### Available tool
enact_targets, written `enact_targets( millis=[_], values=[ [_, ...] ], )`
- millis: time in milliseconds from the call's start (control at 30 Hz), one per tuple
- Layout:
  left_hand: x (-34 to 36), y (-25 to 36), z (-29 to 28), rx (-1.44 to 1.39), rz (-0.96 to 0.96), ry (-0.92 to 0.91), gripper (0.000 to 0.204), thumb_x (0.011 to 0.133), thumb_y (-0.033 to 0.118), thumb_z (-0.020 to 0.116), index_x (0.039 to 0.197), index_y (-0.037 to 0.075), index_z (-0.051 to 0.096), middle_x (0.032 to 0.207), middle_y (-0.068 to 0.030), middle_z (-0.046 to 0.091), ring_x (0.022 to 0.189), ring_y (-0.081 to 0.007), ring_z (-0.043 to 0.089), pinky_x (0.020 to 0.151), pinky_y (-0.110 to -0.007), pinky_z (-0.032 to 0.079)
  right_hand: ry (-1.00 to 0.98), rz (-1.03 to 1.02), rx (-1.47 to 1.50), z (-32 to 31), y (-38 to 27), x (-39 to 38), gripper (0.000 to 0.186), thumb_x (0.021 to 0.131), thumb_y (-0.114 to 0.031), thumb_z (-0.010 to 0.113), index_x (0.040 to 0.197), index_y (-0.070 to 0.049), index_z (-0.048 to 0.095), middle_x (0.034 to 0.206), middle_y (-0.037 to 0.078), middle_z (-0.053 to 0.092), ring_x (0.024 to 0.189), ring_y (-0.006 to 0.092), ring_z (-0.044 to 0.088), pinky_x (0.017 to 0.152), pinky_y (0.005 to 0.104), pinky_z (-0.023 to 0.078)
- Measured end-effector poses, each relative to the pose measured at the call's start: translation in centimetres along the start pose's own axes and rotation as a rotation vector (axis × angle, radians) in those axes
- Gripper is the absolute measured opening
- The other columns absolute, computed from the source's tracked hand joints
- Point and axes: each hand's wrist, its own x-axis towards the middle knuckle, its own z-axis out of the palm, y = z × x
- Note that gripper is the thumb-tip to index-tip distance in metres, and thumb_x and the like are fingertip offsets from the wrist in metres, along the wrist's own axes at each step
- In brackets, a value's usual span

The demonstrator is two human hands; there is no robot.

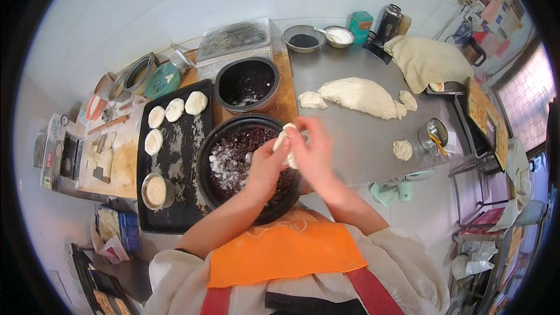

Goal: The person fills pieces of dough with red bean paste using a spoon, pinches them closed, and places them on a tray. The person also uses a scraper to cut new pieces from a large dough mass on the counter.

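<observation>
My left hand (pixel 267 166) and my right hand (pixel 310 151) are closed together around a pale piece of dough (pixel 289 131), over the right part of a large black bowl (pixel 213 186). The bowl holds a dark crumbly filling (pixel 227 163) dusted with white, with a spoon mostly hidden behind my left hand. Left of it, a black baking tray (pixel 181 210) carries several flattened dough rounds (pixel 196 102) and a small metal pot of beige powder (pixel 156 191). On the steel table (pixel 359 140) to the right lie a long dough lump (pixel 356 96) and several smaller pieces (pixel 402 150).
A second dark bowl (pixel 245 84) and a scale (pixel 233 38) stand behind. A cloth-covered pile (pixel 429 61) and metal cup with orange-handled tool (pixel 431 134) are at the right, bowls and tins (pixel 360 26) along the wall, a floury board (pixel 99 163) at far left.
</observation>
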Motion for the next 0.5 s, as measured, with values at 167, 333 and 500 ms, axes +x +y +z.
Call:
enact_targets(
  millis=[167,333,500],
  values=[
    [-2.5,2.5,-2.8,0.184,0.156,0.258,0.05,0.102,0.043,0.042,0.132,0.003,0.046,0.114,-0.0049,0.058,0.095,-0.0141,0.059,0.083,-0.03,0.047,-0.039,0.378,0.356,5.6,-1.1,0.3,0.036,0.095,-0.03,0.062,0.076,0.0,0.056,0.059,-0.003,0.044,0.058,0.0063,0.039,0.053,0.0274,0.036],
    [-0.7,3.7,-6.8,-0.248,0.299,0.528,0.034,0.1,0.031,0.052,0.088,0.0,0.062,0.078,-0.0003,0.06,0.074,-0.0084,0.055,0.065,-0.026,0.044,-0.211,0.335,0.336,7.9,-1.9,-0.7,0.026,0.095,-0.026,0.061,0.093,0.0,0.06,0.075,0.002,0.06,0.069,0.0099,0.052,0.062,0.0266,0.043],
    [-0.4,2.9,-9.5,0.375,0.526,0.559,0.03,0.094,0.026,0.061,0.083,-0.003,0.063,0.07,-0.0078,0.063,0.066,-0.0116,0.052,0.063,-0.031,0.045,-0.209,0.152,0.065,10.3,-4.3,-2.4,0.026,0.094,-0.026,0.061,0.095,-0.001,0.063,0.08,0.01,0.068,0.073,0.0165,0.061,0.069,0.0323,0.05]
  ],
)
